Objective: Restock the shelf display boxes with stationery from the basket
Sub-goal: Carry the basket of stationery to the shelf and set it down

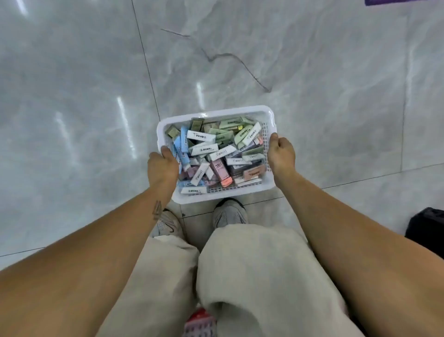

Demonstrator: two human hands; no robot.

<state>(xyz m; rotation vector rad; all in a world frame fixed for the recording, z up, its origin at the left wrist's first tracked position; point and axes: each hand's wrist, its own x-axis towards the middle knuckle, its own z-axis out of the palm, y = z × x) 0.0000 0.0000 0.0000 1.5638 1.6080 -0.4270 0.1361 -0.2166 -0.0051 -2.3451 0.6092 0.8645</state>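
A white plastic basket with mesh walls is held over the tiled floor, just ahead of my feet. It is full of small boxed erasers in white, blue, green, pink and brown wrappers, lying in a loose heap. My left hand grips the basket's left rim, fingers curled over the edge. My right hand grips the right rim the same way. No shelf or display box is in view.
Glossy grey marble floor tiles stretch all around. A black object sits on the floor at the right edge. A red and pink item shows between my legs at the bottom. A purple strip lies at the top right.
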